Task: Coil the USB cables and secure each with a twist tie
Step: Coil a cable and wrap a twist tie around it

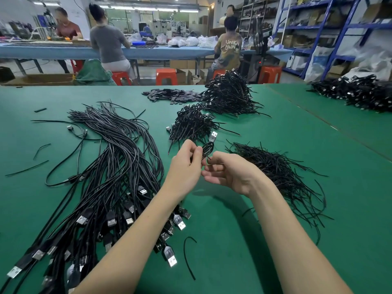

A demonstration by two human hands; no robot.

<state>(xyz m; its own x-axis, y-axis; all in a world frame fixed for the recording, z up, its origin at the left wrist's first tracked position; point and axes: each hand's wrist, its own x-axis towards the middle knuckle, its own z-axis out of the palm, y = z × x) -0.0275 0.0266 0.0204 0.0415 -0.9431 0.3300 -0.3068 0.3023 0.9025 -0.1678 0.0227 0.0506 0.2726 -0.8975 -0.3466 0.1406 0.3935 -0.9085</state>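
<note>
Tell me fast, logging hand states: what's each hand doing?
Left hand: pinches the coiled cable.
Right hand: fingers loosely curled at the coil; grip cannot be told.

The only writing that can be read is on the back of the olive-brown T-shirt (230,50) worn by the person seated on an orange plastic stool beyond the far edge of the green table (275,158). It shows pale hand-drawn capitals in two rows: "UNKN" above "OWN". A pale graphic sits just right of the letters, too small to make out. The silver USB plugs (172,261) near the front edge of the table bear small marks that are too blurred to read.
</note>
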